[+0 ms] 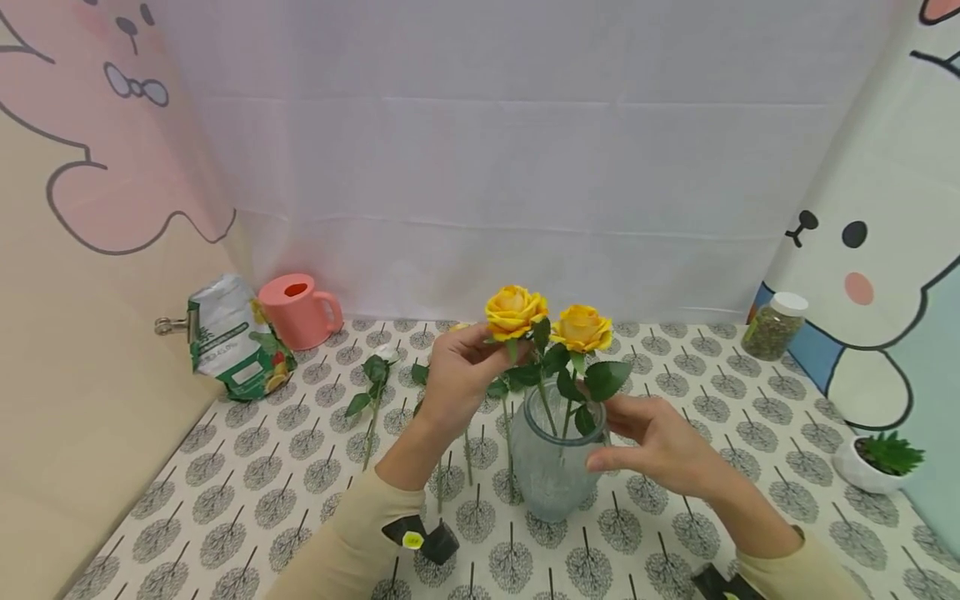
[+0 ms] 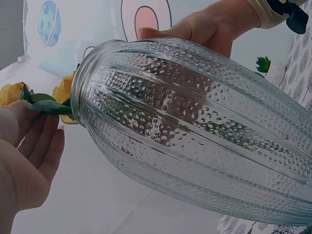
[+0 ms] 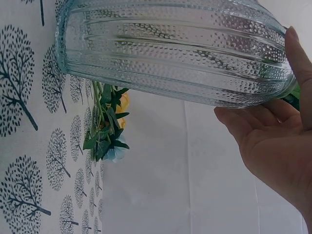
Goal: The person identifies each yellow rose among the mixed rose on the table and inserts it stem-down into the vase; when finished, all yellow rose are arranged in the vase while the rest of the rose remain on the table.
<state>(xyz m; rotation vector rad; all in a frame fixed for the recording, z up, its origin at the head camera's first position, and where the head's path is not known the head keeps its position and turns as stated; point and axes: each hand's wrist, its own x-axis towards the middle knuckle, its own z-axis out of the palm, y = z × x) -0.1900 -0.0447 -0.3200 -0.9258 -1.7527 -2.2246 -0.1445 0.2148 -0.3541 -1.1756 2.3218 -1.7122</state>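
A ribbed, dimpled glass vase (image 1: 551, 487) stands upright on the table in the head view. Two yellow roses rise from it, the left rose (image 1: 515, 312) a little higher than the right rose (image 1: 582, 329). My left hand (image 1: 459, 379) pinches the left rose just below its bloom. On the vase's right side, near the rim, my right hand (image 1: 663, 443) holds the glass between thumb and fingers. In the right wrist view, that thumb and the fingers (image 3: 243, 119) lie on opposite sides of the vase. The stems inside look blurred through the glass.
Behind the vase and my left arm lie several flower stems (image 1: 372, 417). A pink watering can (image 1: 288, 321) and a clipped bag (image 1: 238, 346) stand at the back left. A lidded jar (image 1: 775, 327) and a potted succulent (image 1: 873, 467) are on the right.
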